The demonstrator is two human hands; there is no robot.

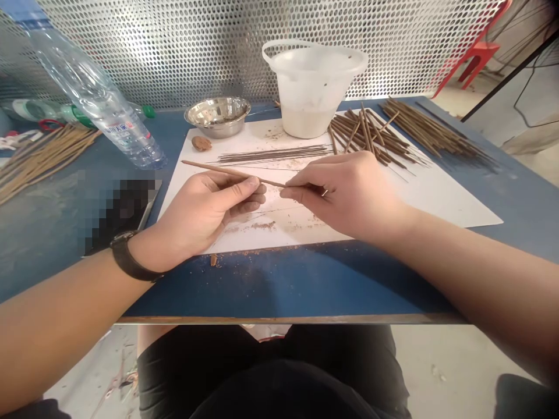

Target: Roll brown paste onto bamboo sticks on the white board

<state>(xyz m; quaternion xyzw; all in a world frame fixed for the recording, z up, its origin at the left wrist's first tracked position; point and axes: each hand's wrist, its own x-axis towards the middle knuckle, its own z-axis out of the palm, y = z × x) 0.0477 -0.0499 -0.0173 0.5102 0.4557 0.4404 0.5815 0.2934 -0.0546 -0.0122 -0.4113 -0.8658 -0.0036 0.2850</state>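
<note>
A thin incense stick with a brown paste coating runs from the upper left down to my hands. My left hand pinches its thick part between thumb and fingers, and my right hand holds its thin end. Both hands rest above a white paper sheet scattered with brown crumbs. Beyond them lie thin bare sticks and a lump of brown paste. A heap of coated sticks lies at the paper's far right corner.
A steel bowl and a white plastic bucket stand at the back of the blue table. A clear plastic bottle lies at the back left. Stick bundles lie on both sides, before a perforated metal screen.
</note>
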